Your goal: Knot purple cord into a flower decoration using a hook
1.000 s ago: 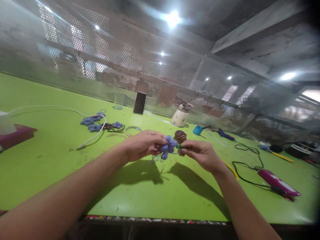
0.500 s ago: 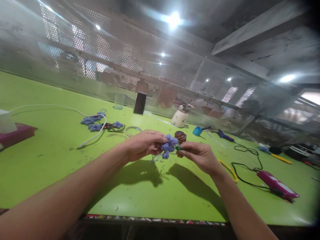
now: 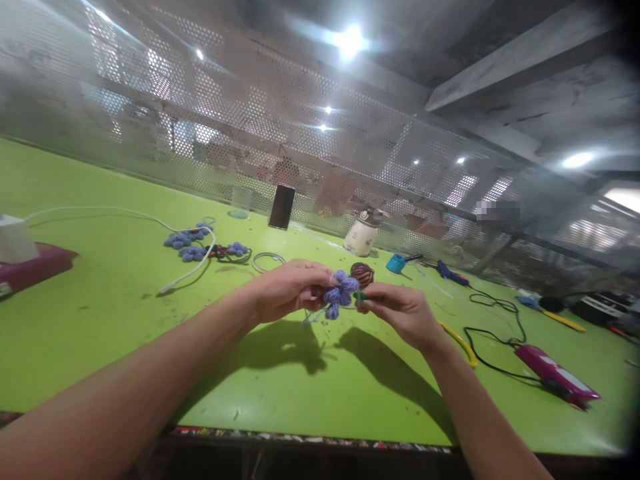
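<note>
We take the striped yarn ball [image 3: 362,274], resting on the green desk [image 3: 310,407], as our landmark. The purple yarn flower [image 3: 341,288] is held up off the desk, in view just left of the ball and on our side of it. Our left grip [image 3: 284,293] is pinched on the flower's left edge, thumb above, the other fingers partly hidden behind. Our right grip [image 3: 400,310], nearer us than the ball and to its right, is closed on a small green piece [image 3: 359,295]; most of it is hidden by the fingers, so we cannot tell its full shape. Its visible end is at the flower's right edge; contact unclear. Loose pale yarn [image 3: 313,315] hangs below the petals. Handling, by our judgement: very light, soft, springy, not slippery; unlikely to break, though loops may snag or pull loose. Best hold: a thumb-and-finger pinch on a thick petal near the centre, clear of the loose yarn. Similar purple flowers [image 3: 193,253] lie well left of the ball, a white cable [image 3: 202,259] beside them; a cream jug [image 3: 360,237] stands behind the ball, a yellow handle [image 3: 467,347] to its right and nearer us.
</note>
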A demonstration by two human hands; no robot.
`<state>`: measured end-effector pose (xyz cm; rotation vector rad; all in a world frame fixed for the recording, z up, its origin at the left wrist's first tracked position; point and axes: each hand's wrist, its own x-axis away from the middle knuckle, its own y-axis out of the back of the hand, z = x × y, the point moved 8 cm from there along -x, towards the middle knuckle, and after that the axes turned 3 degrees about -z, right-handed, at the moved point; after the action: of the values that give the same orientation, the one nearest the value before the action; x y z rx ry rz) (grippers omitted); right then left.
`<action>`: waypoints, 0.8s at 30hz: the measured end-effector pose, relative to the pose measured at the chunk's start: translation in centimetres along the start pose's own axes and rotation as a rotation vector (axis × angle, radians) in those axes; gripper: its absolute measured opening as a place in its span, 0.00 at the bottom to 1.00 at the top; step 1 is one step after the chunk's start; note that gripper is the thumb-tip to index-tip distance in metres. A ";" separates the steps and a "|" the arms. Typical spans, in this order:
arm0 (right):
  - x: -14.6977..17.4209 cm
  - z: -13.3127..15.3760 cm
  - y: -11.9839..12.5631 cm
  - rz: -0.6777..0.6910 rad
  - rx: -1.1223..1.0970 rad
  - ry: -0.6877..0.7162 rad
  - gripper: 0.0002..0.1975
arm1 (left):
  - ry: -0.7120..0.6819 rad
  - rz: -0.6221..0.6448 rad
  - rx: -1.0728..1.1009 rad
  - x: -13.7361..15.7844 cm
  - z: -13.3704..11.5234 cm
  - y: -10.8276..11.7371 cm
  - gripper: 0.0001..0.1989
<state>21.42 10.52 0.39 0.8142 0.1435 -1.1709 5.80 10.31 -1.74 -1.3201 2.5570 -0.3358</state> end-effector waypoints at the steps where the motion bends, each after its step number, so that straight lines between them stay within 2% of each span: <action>1: 0.0 0.0 0.0 -0.002 -0.001 0.007 0.07 | 0.004 0.004 0.000 0.0 0.0 -0.1 0.08; 15: 0.1 0.0 -0.1 0.000 -0.035 0.038 0.09 | 0.013 -0.006 0.042 0.1 0.1 -0.2 0.09; 24: 0.3 -0.1 -0.1 0.008 -0.030 0.038 0.10 | -0.005 -0.075 0.007 0.0 -0.1 0.1 0.09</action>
<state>21.44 10.32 0.13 0.8102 0.1881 -1.1433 5.63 10.35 -1.66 -1.4145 2.5045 -0.3542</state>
